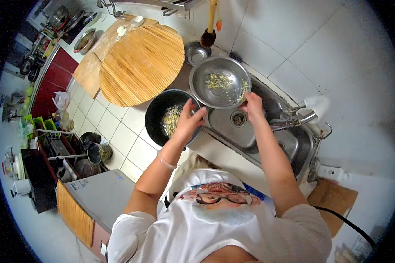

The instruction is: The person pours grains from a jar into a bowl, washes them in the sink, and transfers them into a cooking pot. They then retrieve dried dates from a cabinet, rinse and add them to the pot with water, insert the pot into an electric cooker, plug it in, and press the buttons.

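My right hand grips the lower right rim of a wide steel bowl, fingers closed on its edge. Small yellow-green chopped bits are scattered over the bowl's bottom and side. The bowl is tilted beside a deep dark pot, partly over the sink's near end. At the pot's right edge, my left hand is open with its fingers apart, just below the bowl. A pale and yellow chopped mixture lies in the pot, partly hidden by that hand.
To the right is a double steel sink with a faucet. A round slatted mat covers part of a wooden board behind the pot. A small steel bowl and a hanging brush are near the wall.
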Demonstrator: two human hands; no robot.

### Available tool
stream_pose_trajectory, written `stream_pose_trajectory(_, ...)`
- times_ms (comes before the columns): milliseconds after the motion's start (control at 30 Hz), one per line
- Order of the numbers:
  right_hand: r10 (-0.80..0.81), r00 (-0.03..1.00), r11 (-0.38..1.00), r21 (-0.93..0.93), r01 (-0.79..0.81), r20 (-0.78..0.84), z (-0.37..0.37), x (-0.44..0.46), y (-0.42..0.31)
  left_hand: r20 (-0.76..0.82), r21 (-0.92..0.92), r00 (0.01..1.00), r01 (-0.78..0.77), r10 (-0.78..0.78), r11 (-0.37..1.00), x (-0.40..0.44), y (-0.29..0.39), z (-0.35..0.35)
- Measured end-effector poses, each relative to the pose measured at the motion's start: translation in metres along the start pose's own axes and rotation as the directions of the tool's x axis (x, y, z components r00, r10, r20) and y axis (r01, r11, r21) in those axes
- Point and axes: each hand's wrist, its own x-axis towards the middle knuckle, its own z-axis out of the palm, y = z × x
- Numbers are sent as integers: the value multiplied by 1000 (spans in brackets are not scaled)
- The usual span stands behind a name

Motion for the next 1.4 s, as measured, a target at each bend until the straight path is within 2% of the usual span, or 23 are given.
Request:
stream_pose_trajectory(67,37,993,999,-6,-38,-109,2,30,30,-5,39,994,-109,109,993,-2,-11,-6)
stream_pose_trajectory(133,114,990,985,142,-102,-80,17,36,40,116,37,970,-218,213,975,3,-22,-21)
stream_pose_trajectory(200,148,983,973,197,-124,-110,25,55,66,40,91,982,-185,182,979,-7,10,-13)
stream_pose_trajectory(267,193,973,956,246,-157,-130,35,66,87,29,148,948,-318,317,937,-3,40,-14)
stream_pose_trajectory(333,153,978,975,182,-126,-141,42,77,106,32,275,929,-364,370,890,6,80,-19)
stream_pose_trajectory(367,124,980,988,112,-107,-158,45,81,112,13,199,927,-370,375,907,15,96,-20)
stream_pose_trajectory(400,117,981,988,115,-99,-156,48,81,115,-44,251,889,-431,455,867,25,111,-19)
stream_pose_trajectory(433,145,983,988,62,-138,-116,49,81,117,-35,316,787,-576,616,754,36,128,-19)
stream_pose_trajectory(467,176,981,984,9,-176,-78,52,82,118,-61,417,697,-633,715,653,52,145,-19)
stream_pose_trajectory(500,220,976,973,80,-219,-4,59,57,90,-45,517,561,-695,827,499,65,164,-20)
stream_pose_trajectory(533,215,977,973,85,-214,-6,61,54,83,28,654,362,-711,932,256,77,189,-18)
stream_pose_trajectory(567,253,967,968,-4,-253,15,61,51,78,134,753,155,-658,979,1,87,215,-14)
stream_pose_trajectory(633,288,957,954,-90,-284,27,61,45,74,240,825,-51,-516,969,-231,100,264,1)
stream_pose_trajectory(667,264,965,958,-117,-260,12,60,42,72,239,822,-58,-519,969,-234,111,277,8)
stream_pose_trajectory(733,234,972,962,-147,-231,0,59,39,72,194,924,-15,-332,981,-188,126,297,21)
stream_pose_trajectory(767,255,967,955,-155,-253,-8,58,37,71,195,922,-21,-336,981,-191,133,302,22)
stream_pose_trajectory(833,275,961,948,-156,-276,-25,53,32,69,160,959,72,-248,985,-137,146,305,23)
stream_pose_trajectory(1000,238,971,962,-126,-240,-31,30,18,64,87,976,110,-211,990,-62,151,312,29)
stream_pose_trajectory(1100,229,971,967,-94,-235,-72,15,14,67,77,986,206,-158,976,-44,152,314,27)
stream_pose_trajectory(1233,213,975,971,-98,-218,-64,4,9,67,41,980,173,-201,984,-5,150,317,24)
stream_pose_trajectory(1300,214,974,972,-81,-220,-81,3,2,60,-120,917,80,-373,990,141,168,332,6)
stream_pose_trajectory(1367,215,975,973,-69,-219,-63,-2,4,64,-353,804,245,-414,903,427,199,361,-35)
stream_pose_trajectory(1400,213,976,975,-58,-216,-41,-5,6,65,-375,701,361,-492,854,516,223,370,-61)
